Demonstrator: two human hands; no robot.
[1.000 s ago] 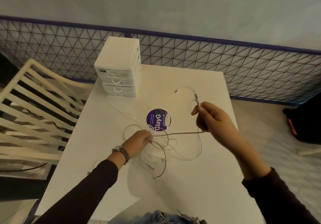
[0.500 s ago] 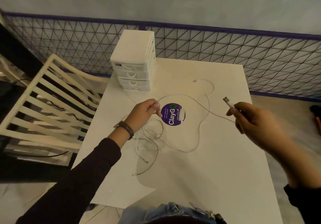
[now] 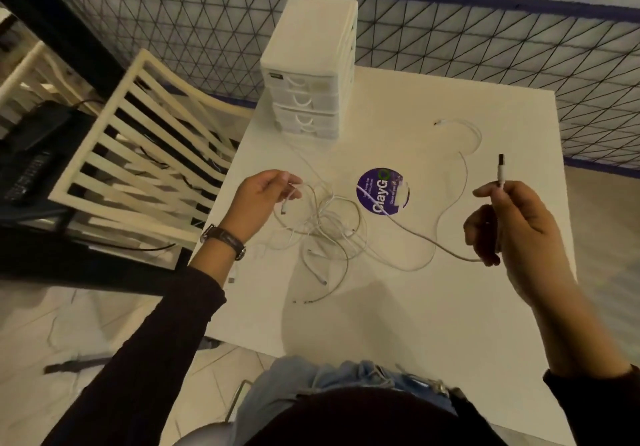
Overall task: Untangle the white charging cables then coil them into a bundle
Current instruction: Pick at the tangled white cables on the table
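Right hand [image 3: 512, 234] is held up over the white table [image 3: 433, 324], with its fingers curled around one long cable [image 3: 446, 250]. It grips just under the USB plug [image 3: 501, 168], and the plug sticks up above the fingers. From the bottom of that hand, the long cable drops down and runs across the table toward the purple sticker [image 3: 382, 191].

Left hand [image 3: 263, 200], the one with the wristwatch [image 3: 225, 239], has its fingers bent around a thin strand [image 3: 294, 196]. A small plug hangs just under that hand.

The white charging cables [image 3: 329, 234] lie in a messy pile on the table between the two hands. It is nearer the left hand and just beside the sticker. Loops cross over each other, and a few loose ends poke out toward the near edge. One more cable end [image 3: 441, 122] lies by itself on the far side, near the little drawer box [image 3: 311, 65]. I cannot tell which cable it belongs to.

I think the job has only just started. One plug end is out of the pile and in the right hand, but the rest looks all mixed up. Each cable has to be pulled free of the others. No neat coil has been made, and there is no bundle anywhere on the table.
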